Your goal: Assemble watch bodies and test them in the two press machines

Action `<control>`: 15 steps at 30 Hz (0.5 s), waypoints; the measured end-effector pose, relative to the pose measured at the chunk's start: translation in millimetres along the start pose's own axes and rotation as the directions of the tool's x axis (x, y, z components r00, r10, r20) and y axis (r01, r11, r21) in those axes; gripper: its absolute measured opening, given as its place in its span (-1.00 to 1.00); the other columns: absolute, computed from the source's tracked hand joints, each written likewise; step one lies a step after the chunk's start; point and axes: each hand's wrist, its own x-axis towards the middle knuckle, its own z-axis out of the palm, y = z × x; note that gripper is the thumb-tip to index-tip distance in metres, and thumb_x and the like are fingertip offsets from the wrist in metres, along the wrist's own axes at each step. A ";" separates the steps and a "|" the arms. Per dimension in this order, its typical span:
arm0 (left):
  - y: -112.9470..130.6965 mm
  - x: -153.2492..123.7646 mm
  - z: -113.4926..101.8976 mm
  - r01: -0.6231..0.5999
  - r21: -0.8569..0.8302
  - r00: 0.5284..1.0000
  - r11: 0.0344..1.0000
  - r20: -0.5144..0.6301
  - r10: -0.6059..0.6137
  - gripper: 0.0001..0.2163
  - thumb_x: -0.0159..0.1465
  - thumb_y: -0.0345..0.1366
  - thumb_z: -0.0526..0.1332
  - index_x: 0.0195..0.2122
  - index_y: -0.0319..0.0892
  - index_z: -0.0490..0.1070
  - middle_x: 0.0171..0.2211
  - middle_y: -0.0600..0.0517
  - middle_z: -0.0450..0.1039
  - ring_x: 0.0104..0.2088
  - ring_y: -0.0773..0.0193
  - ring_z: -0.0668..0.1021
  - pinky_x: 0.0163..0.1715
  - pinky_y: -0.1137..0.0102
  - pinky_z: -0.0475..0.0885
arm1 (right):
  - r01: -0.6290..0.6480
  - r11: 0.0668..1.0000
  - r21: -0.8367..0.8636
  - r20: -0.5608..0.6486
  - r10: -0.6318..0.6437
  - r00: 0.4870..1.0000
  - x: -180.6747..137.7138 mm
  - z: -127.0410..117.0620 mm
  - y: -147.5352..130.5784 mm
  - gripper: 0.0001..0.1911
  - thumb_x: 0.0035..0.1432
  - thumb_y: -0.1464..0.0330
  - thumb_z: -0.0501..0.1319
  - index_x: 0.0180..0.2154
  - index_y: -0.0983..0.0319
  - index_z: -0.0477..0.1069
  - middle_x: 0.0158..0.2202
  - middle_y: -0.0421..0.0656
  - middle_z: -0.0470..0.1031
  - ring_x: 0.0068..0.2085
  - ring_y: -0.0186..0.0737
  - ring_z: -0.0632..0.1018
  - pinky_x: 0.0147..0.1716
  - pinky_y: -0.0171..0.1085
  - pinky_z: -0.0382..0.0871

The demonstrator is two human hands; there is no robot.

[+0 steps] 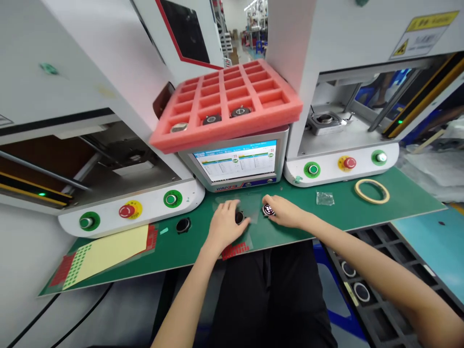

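My right hand (284, 210) is closed on a small round watch module (268, 210) whose dark face shows lit white marks. Just to its left, my left hand (225, 223) curves its thumb and fingers around a black round watch module (239, 218), partly hidden by the hand. Clear plastic film (253, 205) lies under and beside the two hands. Another black round watch module (183, 225) rests on the green tabletop (197, 246), left of my left hand.
A pink foam tray (228, 126) with several round parts sits atop a monitor (239, 164). Press machines with buttons (126, 210) (348, 163) flank it. A tape roll (371, 191), a plastic packet (325, 198) and a yellow sticker sheet (112, 251) lie on the table. A black tray (384, 321) stands lower right.
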 end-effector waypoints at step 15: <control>-36.5 29.9 -20.4 -0.293 -0.231 0.950 0.928 -0.180 0.255 -0.88 0.14 -0.24 0.29 -0.31 -0.10 0.53 -0.24 0.02 0.61 -0.17 0.25 0.60 -0.09 0.40 0.48 | 0.051 0.999 -0.015 -0.102 -0.052 0.993 -10.5 -15.0 25.4 -0.53 -0.02 0.45 0.42 -0.05 0.23 0.39 -0.01 -0.03 0.52 -0.03 -0.02 0.55 -0.06 -0.13 0.48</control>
